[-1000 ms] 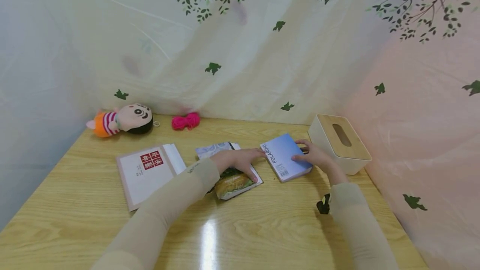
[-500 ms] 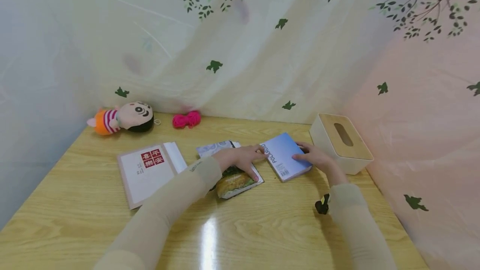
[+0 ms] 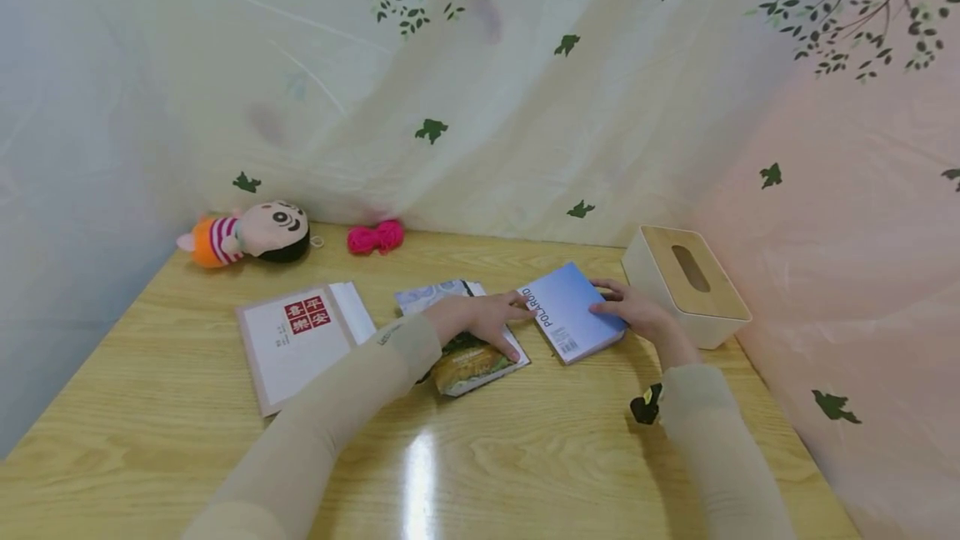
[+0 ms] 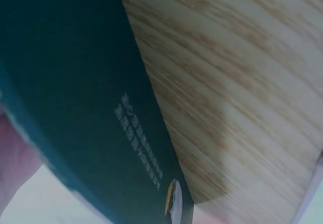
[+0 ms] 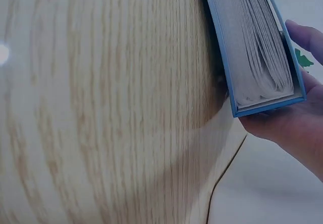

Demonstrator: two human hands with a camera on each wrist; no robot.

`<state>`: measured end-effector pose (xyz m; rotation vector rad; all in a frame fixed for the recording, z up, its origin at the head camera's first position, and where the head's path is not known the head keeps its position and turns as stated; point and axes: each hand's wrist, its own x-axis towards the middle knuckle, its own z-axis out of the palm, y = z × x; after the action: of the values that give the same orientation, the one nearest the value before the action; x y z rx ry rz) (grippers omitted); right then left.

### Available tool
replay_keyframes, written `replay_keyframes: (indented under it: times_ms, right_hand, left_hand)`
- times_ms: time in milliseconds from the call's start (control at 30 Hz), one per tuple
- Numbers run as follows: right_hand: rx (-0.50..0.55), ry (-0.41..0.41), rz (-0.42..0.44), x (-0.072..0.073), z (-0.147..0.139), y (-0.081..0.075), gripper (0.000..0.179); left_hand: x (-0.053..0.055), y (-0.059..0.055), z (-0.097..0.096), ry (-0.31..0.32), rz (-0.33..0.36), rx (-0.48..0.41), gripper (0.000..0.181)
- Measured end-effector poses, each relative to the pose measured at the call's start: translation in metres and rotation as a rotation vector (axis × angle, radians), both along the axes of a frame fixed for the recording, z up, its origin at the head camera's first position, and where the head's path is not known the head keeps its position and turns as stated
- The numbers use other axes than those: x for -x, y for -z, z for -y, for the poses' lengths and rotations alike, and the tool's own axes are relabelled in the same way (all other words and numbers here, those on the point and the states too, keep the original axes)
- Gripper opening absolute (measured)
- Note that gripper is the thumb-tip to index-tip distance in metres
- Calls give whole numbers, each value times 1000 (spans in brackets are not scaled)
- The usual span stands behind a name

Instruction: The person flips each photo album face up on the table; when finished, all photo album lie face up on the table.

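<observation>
A blue photo album (image 3: 573, 307) marked POLAROID lies at the right middle of the table. My right hand (image 3: 641, 312) grips its right edge, thumb on the cover and fingers round the far side; in the right wrist view, the album's page edges (image 5: 260, 47) face the camera. My left hand (image 3: 487, 319) spreads over a book with a burger on its cover (image 3: 465, 369). Its thumb rests near that book's right edge, while the fingertips reach the album's left edge. A dark green cover (image 4: 65, 82) fills much of the left wrist view.
A white album with red characters (image 3: 292, 361) lies left of the burger book. At the back are a plush doll (image 3: 251, 233) and a pink yarn bundle (image 3: 375, 237). A tissue box with a wooden lid (image 3: 682, 282) stands right behind my right hand.
My left fingertips have bent slightly at the album's left edge. The right hand keeps its grip, and the books stay where they were.
</observation>
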<state>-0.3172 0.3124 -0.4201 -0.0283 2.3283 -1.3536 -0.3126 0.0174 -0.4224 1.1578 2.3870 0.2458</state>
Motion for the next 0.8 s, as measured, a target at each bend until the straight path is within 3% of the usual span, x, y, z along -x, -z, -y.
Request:
replay_keyframes:
  times_ms: [233,467,800]
  right_hand:
    - [54,26,-5,0,-2,0,71]
    - [73,-1,-42,-4,-2,-10,72]
    - [9,-62,-101,-8,3,-23,73]
  left_hand:
    - [1,6,2,-11,-12,-28,90]
    - [2,8,3,-19,-9,-132,89]
    - [-3,1,0,-119,92,-267,86]
